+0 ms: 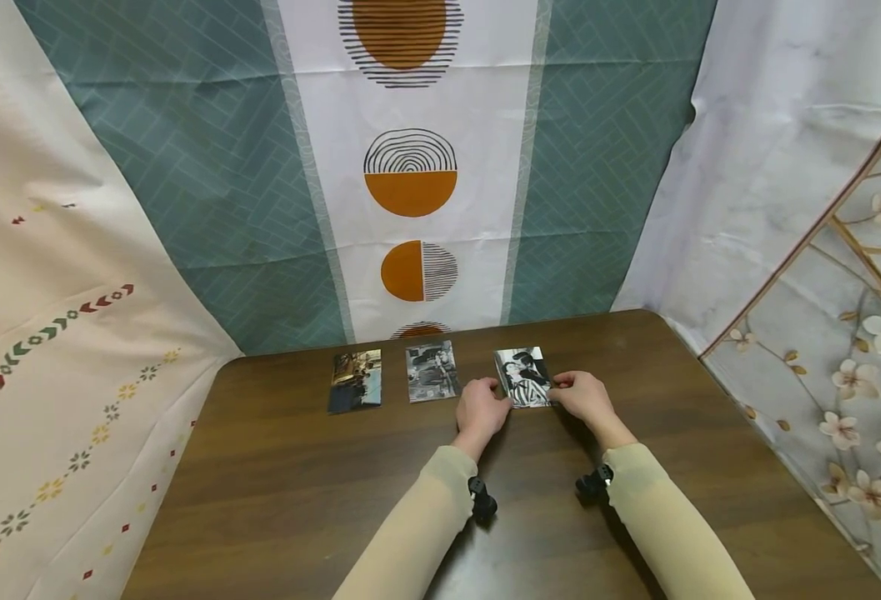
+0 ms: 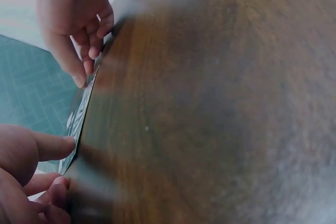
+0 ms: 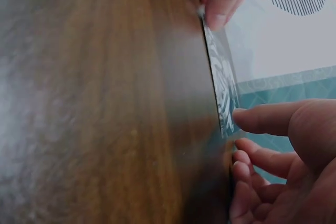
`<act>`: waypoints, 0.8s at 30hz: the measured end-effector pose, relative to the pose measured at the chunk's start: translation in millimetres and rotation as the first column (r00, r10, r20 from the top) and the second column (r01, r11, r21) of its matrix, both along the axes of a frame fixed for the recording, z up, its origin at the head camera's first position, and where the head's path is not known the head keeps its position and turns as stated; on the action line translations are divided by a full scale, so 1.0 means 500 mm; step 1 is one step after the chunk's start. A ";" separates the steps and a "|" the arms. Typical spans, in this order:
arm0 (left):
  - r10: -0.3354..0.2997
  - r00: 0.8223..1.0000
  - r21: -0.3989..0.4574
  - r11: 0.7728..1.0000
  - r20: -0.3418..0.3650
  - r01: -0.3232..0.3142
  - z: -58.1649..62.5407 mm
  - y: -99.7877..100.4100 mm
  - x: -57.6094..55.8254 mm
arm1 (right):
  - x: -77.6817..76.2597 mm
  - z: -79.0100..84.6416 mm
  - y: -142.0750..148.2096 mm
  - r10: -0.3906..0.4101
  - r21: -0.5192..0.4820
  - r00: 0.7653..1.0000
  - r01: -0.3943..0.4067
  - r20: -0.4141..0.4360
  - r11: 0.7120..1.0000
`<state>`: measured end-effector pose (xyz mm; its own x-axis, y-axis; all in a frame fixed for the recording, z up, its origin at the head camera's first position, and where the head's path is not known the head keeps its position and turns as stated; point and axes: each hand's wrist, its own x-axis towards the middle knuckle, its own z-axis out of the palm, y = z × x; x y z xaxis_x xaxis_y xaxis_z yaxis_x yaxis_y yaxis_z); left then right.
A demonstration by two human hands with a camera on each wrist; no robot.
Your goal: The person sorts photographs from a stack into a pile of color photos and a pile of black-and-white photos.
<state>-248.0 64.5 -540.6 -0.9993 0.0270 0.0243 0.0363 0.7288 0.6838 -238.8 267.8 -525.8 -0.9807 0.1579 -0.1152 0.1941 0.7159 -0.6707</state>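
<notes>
A black-and-white photo card, with figures close together on it, lies at the back right of the wooden table. My left hand pinches its near left corner, the thumb on the face and the fingers at the edge. At the near right corner, my right hand pinches the same card between thumb and fingers. The left wrist view shows the card almost edge-on, low against the tabletop. Seen from the right wrist, the right thumb rests on the card's glossy face.
Left of the hands, a grey photo card and a coloured photo card lie in a row on the table. Behind the far edge hangs a green and white patterned cloth. Pale cloths hang at both sides.
</notes>
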 end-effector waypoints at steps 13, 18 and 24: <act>-0.004 1.000 -0.017 1.000 -0.003 0.004 -0.004 0.003 -0.001 | 0.001 0.013 -0.012 -0.040 -0.021 0.999 0.041 0.031 0.999; -0.007 1.000 -0.016 1.000 0.011 0.007 -0.006 0.003 -0.003 | 0.005 0.005 -0.013 -0.051 -0.040 0.999 0.051 -0.004 0.998; -0.013 1.000 -0.018 1.000 0.013 0.013 -0.010 0.001 -0.006 | 0.008 -0.008 -0.012 -0.075 -0.091 0.996 0.071 -0.049 0.993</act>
